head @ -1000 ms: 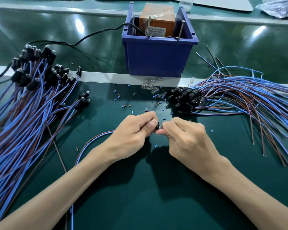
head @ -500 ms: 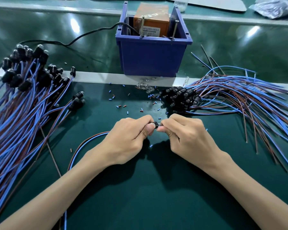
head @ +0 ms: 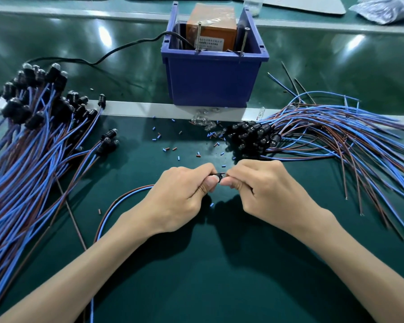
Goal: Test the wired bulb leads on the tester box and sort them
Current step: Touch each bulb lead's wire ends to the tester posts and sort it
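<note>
Above the green mat (head: 196, 276), left hand (head: 182, 197) and right hand (head: 264, 190) both pinch one bulb socket (head: 218, 176).

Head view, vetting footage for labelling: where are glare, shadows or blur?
Head view: lamp glare spots the glossy green surface behind the blue bin; dark shadows pool under the left hand and right hand on the mat; left wire pile and right wire pile look sharp.

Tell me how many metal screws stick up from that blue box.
2. The left screw stands at the front rim of the blue box, before the orange block; the right screw stands at that rim nearer the right wall. Others may be hidden inside.
</note>
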Demonstrator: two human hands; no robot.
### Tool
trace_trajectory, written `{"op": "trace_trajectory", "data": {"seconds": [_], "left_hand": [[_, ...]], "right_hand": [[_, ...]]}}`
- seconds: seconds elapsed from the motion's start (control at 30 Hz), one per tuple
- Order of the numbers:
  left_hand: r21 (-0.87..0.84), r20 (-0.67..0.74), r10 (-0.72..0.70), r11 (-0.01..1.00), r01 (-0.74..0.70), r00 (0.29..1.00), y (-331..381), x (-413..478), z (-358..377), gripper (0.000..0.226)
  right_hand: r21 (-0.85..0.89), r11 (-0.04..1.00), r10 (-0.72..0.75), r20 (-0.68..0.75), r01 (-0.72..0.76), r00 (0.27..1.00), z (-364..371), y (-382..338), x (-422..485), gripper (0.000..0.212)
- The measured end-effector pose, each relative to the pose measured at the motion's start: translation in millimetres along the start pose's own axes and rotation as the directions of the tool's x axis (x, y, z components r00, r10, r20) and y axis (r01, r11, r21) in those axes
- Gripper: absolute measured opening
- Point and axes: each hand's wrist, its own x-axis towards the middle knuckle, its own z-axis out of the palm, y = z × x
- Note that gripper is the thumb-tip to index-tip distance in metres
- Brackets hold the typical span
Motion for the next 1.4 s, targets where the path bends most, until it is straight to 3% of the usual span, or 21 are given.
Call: {"op": "trace_trajectory", "data": {"seconds": [0.2,0.4,0.57,0.7,0.83,1.03,1.23,1.4], "left_hand": [[0.048,0.004,-0.011,0.999,0.011,1.0,1.8,-0.4,-0.7,0.029],[-0.051,0.009,0.01,0.999,-0.01,1.0,0.5,-0.4,-1.7,0.031],[-0.016,-0.014,0.008,1.0,-0.008,1.0,1.6,-1.4,-1.2,0.029],[0.052,-0.015,0.033,0.998,-0.033,0.999,0.7,-4.5,-1.1,0.026],[0.114,0.0,0.042,0.993,-0.042,0.999,2.8,-4.3,-0.6,0.025],[0.157,0.02,0.036,0.987,-0.038,0.999,3.4,-3.9,-0.6,0.044],[0.109,0.031,0.021,0.994,-0.024,0.999,4.3,-3.6,-1.8,0.041],[-0.041,-0.002,-0.032,0.999,0.032,0.999,2.4,0.2,-3.1,0.033]], "right_hand": [[-0.008,0.998,-0.056,-0.047,0.056,0.997,8.1,1.1,-3.4,0.03],[-0.099,0.993,-0.067,-0.104,0.057,0.992,10.2,-0.1,-4.7,0.019],[0.037,0.999,0.002,-0.097,0.001,0.995,15.6,-2.2,-0.2,0.017],[0.093,0.996,-0.005,-0.042,0.009,0.999,18.6,1.2,-2.2,0.032],[0.097,0.995,-0.002,-0.008,0.003,1.0,21.6,1.9,-3.5,0.026],[0.142,0.989,0.024,0.03,-0.029,0.999,20.9,0.4,-0.2,0.029],[0.232,0.971,0.057,0.028,-0.062,0.998,17.5,1.4,-7.1,0.043],[0.251,0.953,0.169,0.018,-0.169,0.985,14.8,-2.2,-12.5,0.028]]}}
